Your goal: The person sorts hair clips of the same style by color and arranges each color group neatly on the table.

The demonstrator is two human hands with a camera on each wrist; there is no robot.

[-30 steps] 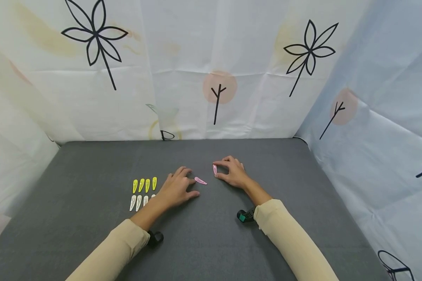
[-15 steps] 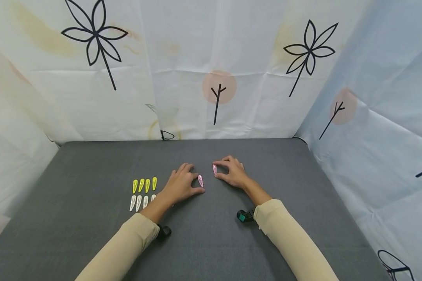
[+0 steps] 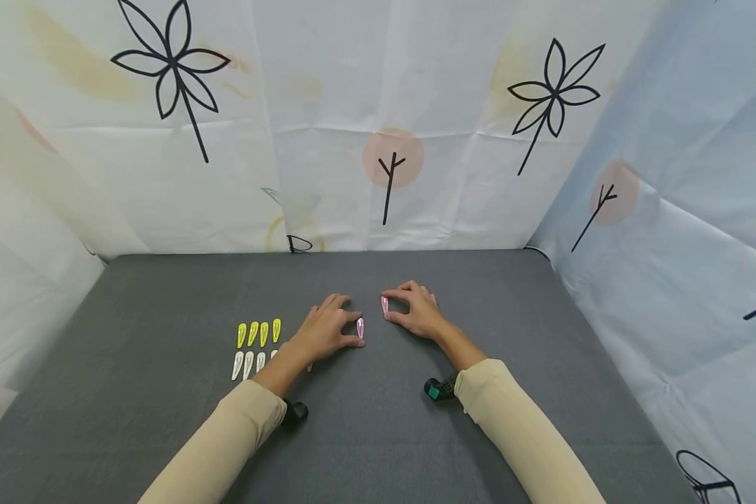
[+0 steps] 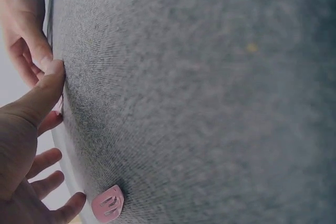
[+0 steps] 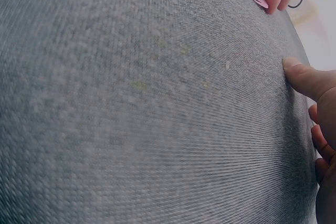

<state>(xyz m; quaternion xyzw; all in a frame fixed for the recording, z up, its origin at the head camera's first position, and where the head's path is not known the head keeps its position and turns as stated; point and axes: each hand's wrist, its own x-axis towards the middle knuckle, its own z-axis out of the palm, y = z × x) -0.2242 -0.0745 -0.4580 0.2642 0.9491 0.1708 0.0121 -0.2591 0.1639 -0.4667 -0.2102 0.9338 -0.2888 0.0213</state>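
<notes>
My left hand (image 3: 323,329) holds a pink snap hair clip (image 3: 360,327) between thumb and index finger at the table's middle. The clip points away from me, its broad end nearer the far edge. Just to the right, my right hand (image 3: 416,309) pinches another pink hair clip (image 3: 385,304) at its ends, slightly farther back. In the left wrist view, a further pink clip (image 4: 108,204) lies on the cloth below my left fingers. The right wrist view shows my right thumb (image 5: 304,77) low over the cloth; its clip is hidden there.
Left of my left hand, yellow hair clips (image 3: 253,333) lie in a row on the grey table (image 3: 164,406). A row of white hair clips (image 3: 248,365) lies nearer me, partly hidden by my left arm. Printed white curtains (image 3: 327,140) stand behind the table.
My left hand has moved right to the slanted pink clip and turned it to point away from me, then shifted it slightly nearer. My right hand has stayed in place with its clip.
</notes>
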